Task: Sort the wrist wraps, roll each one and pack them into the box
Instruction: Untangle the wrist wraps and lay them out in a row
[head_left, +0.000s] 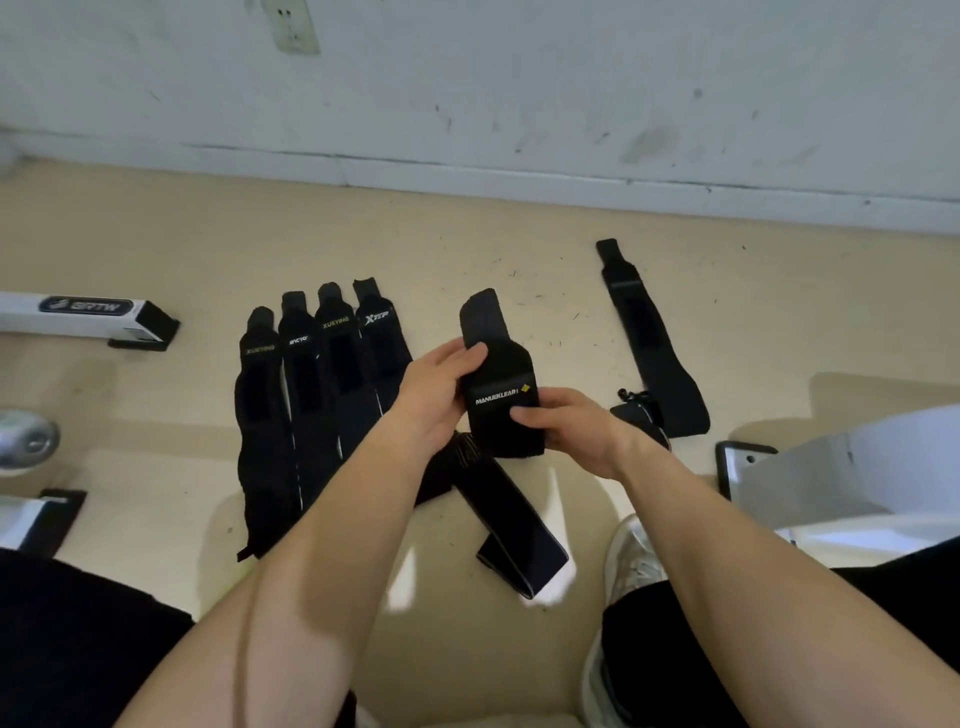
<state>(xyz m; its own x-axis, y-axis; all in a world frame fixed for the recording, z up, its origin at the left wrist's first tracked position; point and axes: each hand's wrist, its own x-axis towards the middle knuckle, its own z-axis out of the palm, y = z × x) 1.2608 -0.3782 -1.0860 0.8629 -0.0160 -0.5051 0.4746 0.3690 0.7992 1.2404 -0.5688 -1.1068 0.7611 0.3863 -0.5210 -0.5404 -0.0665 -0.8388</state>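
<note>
Your left grip (441, 389) and right grip (571, 431) both curl round one wrist wrap (498, 374), held above the floor (519, 234)

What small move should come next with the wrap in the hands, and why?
Probably lay the MANUEKLEAR wrap flat at the right end of the row of four wraps. Both the left hand and the right hand grip it, and the four lie flat side by side, none rolled.

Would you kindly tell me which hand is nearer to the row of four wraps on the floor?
Left. The left hand is right beside the row of four wraps, at its right end; the right hand is farther right, across the held wrap.
</note>
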